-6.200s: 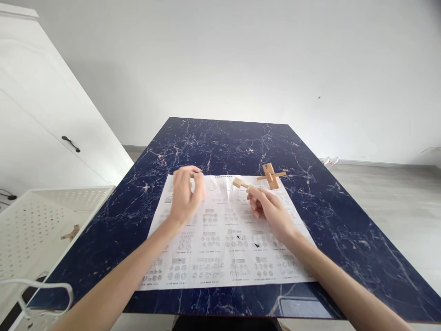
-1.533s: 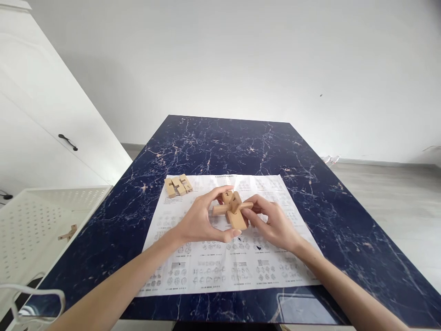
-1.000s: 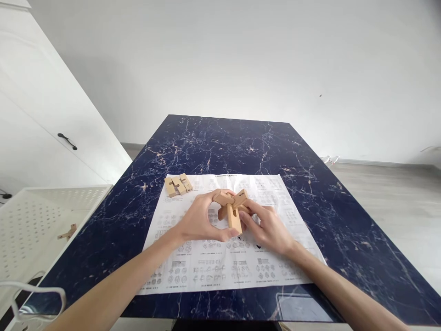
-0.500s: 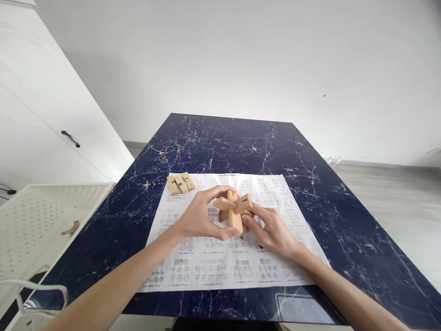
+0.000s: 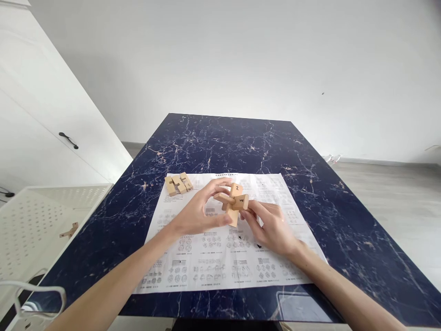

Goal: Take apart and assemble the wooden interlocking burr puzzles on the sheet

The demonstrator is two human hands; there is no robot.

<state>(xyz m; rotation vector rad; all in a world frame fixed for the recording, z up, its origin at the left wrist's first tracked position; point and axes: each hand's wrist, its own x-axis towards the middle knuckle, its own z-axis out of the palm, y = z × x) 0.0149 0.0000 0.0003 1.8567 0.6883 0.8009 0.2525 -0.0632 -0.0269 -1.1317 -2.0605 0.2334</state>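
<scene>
A wooden burr puzzle (image 5: 237,203) of interlocked bars, with "2" and another numeral inked on two of them, is held above the printed sheet. My left hand (image 5: 203,209) grips it from the left, thumb at the lower end of the upright bar and fingers behind the top. From the right, my right hand (image 5: 268,225) pinches its side, and the fingertips are partly hidden by the bars. Several loose notched wooden pieces (image 5: 178,185) lie side by side at the sheet's far left corner.
Under my hands is the creased paper sheet (image 5: 213,262) with rows of small diagrams. It lies on a dark blue marbled table (image 5: 223,142). Left of the table stands a white perforated rack (image 5: 31,225) holding a small wooden piece (image 5: 69,230). A white cabinet (image 5: 44,105) rises behind it.
The puzzle has turned and tilted a little in my hands and risen slightly. My left hand's fingers have shifted up around the top of the upright bar.
</scene>
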